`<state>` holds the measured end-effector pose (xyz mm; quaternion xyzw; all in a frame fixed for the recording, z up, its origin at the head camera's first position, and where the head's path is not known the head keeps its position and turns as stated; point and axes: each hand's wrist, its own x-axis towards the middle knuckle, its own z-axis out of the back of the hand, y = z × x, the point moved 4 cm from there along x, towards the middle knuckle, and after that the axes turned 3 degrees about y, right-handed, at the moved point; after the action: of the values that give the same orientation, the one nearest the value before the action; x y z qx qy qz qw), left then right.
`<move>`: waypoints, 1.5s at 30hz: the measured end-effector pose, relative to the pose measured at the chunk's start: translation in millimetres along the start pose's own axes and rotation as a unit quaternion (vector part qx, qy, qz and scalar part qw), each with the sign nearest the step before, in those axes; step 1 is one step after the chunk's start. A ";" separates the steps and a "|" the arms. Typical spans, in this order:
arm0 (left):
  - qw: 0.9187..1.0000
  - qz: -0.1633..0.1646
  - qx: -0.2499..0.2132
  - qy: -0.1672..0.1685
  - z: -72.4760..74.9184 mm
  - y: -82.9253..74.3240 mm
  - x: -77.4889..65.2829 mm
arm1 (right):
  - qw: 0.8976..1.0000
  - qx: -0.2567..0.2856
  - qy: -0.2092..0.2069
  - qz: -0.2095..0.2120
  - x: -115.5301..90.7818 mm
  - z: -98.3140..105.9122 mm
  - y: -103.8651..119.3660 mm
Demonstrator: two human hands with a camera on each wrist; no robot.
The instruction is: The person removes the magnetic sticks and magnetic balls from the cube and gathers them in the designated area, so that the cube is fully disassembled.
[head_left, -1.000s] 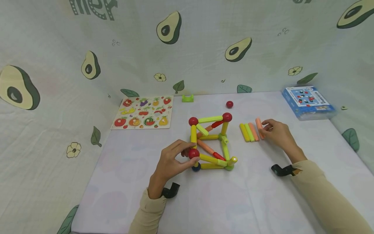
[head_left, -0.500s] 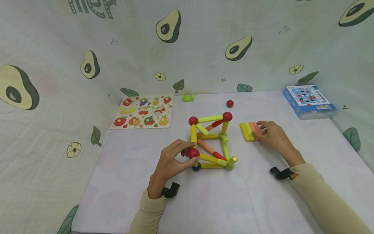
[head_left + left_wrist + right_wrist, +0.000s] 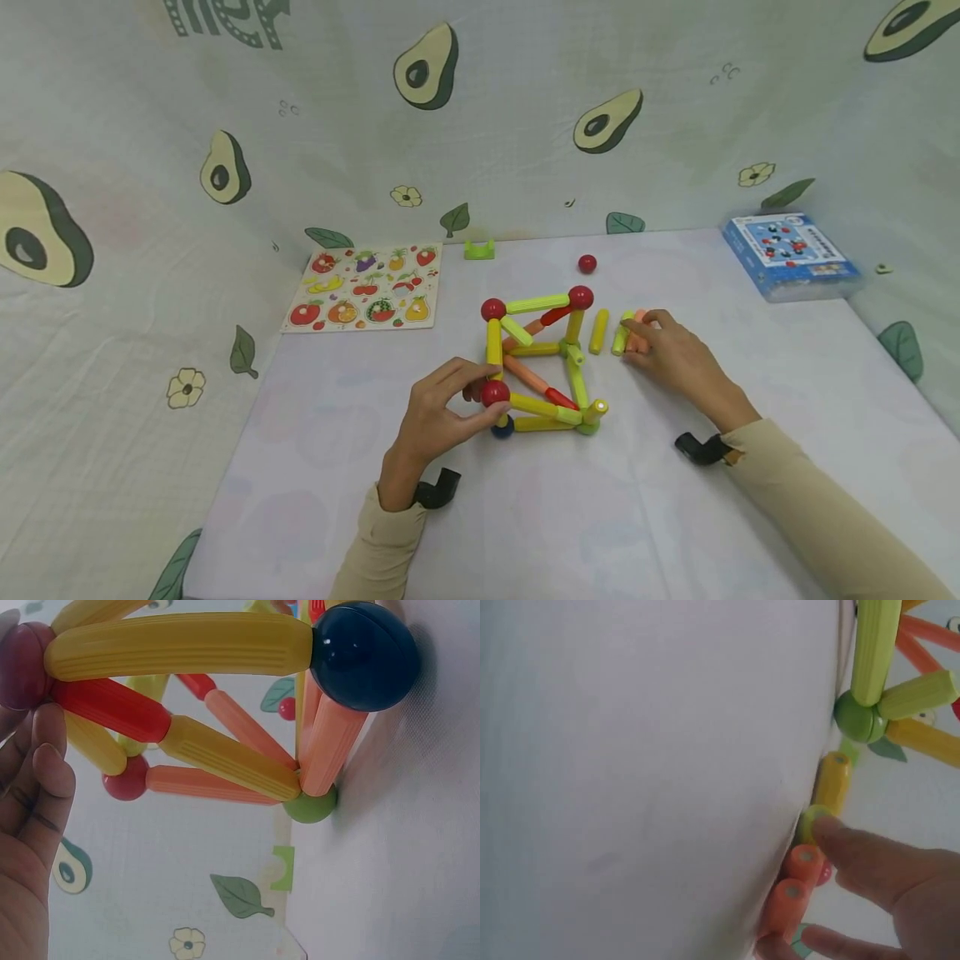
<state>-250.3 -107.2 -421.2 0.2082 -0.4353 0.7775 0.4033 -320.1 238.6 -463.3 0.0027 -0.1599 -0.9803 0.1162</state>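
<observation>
Thumb and fingers of my left hand (image 3: 438, 408) pinch a red ball (image 3: 495, 393) at the near left upper corner of a magnetic stick-and-ball frame (image 3: 536, 305). In the left wrist view, sticks fan out from this ball, and a dark blue ball (image 3: 364, 656) sits at the foot. To the right of the frame, my right hand (image 3: 678, 354) pinches a lime green stick (image 3: 620, 337) by its two ends. Two orange sticks (image 3: 786, 904) lie beside it, under my fingers. A yellow stick (image 3: 598, 331) lies apart, between them and the frame.
A loose red ball (image 3: 587, 264) lies behind the frame. At the back left are a fruit-picture board (image 3: 360, 287) and a small green bracket (image 3: 479, 250). A blue box (image 3: 791, 257) stands at the back right, near the cloth backdrop (image 3: 517, 183).
My right hand has set its orange stick against the row and moved left onto the lime green stick. The yellow stick has shifted left, apart from the rest. My left hand holds still.
</observation>
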 end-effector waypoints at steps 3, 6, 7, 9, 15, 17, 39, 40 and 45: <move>1.000 -0.001 0.000 0.001 -1.4 -0.9 1.5 | 1.000 0.002 0.013 -0.013 -0.2 5.1 -1.9; 1.000 0.000 -0.002 0.003 -2.7 -1.1 2.9 | 1.000 0.000 0.008 0.006 -0.2 10.8 -2.1; 1.000 0.000 -0.002 0.003 -2.9 -1.0 3.1 | 1.000 0.003 0.005 0.020 1.1 12.0 -1.3; 1.000 0.000 -0.002 0.003 -3.1 -0.7 3.0 | 0.998 0.002 -0.001 0.058 5.3 11.9 2.1; 1.000 0.006 0.000 -0.001 -0.6 0.2 0.8 | 0.980 -0.046 0.031 0.193 24.5 -6.1 18.6; 1.000 0.009 0.000 -0.003 0.9 -0.1 -0.6 | 0.972 -0.055 0.038 0.224 27.8 -10.8 21.8; 1.000 0.006 -0.002 0.005 -1.3 0.7 -0.4 | 0.994 0.062 -0.001 -0.086 -6.2 13.1 -17.4; 1.000 0.005 0.000 0.004 -0.9 0.6 -0.2 | 0.993 0.068 0.007 -0.092 -7.0 10.5 -18.6; 1.000 0.006 0.006 0.003 0.1 0.0 0.4 | 0.999 0.019 0.032 -0.004 -6.4 -4.8 -12.7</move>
<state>-250.6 -107.1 -420.8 0.2055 -0.4309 0.7831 0.3985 -316.6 250.3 -472.1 0.0365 -0.1750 -0.9769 0.1173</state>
